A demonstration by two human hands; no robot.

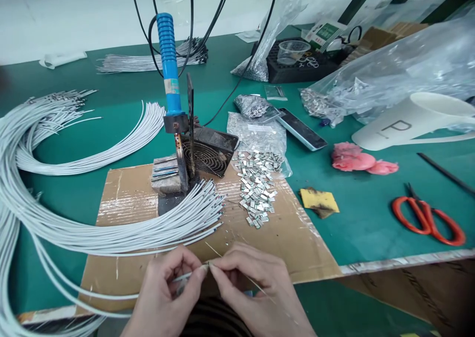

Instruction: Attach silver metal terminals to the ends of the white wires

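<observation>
Low in the middle, my left hand (166, 290) is closed round a white cable (181, 277), its end near my thumb and forefinger. My right hand (256, 282) meets it there, thumb and forefinger pinched at the cable's tip; the small thing between the fingertips is too tiny to make out. A thin solder wire (212, 249) runs through the fingers of my right hand, one end sticking out above the forefinger. Just beyond my hands lies a thick bundle of white cables (148, 235). Small metal terminals (258, 193) are heaped on the cardboard (289, 248).
A blue-handled soldering iron (169, 65) stands upright in its stand, beside a black fan (211, 154). To the right are a yellow sponge (319, 201), red-handled scissors (426, 218), a phone (302, 129) and a white jug (401, 124). Black cords (191, 25) hang from above.
</observation>
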